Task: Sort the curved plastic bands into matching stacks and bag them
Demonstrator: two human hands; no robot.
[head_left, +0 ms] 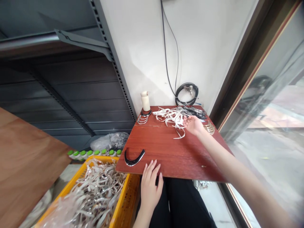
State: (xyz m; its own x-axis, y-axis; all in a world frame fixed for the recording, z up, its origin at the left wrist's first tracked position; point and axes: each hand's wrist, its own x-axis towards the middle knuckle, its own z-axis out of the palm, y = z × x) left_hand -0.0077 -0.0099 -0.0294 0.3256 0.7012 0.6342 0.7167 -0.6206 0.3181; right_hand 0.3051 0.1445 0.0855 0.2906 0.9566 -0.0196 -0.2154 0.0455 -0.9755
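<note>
My left hand (pixel 151 183) rests at the front edge of the red-brown table, its fingers stretched out and slightly spread, with nothing in them. Left of its fingertips lies a black, U-shaped curved piece (pixel 134 159) with a shiny rim. My right hand (pixel 193 124) is at the near right side of a heap of white curved strips (pixel 171 115). Its fingers are curled in against the heap; what they hold, if anything, cannot be made out. One white curved strip (pixel 180 135) lies just in front of the heap, below that hand.
Dark shiny strips (pixel 193 111) lie at the table's back right, beside several gold-coloured curved pieces (pixel 209 128). A cream bottle (pixel 145 101) stands back left, near silver curved pieces (pixel 142 119). A yellow crate (pixel 121 202) full of strips is at left. Coiled cable (pixel 197 91) hangs behind.
</note>
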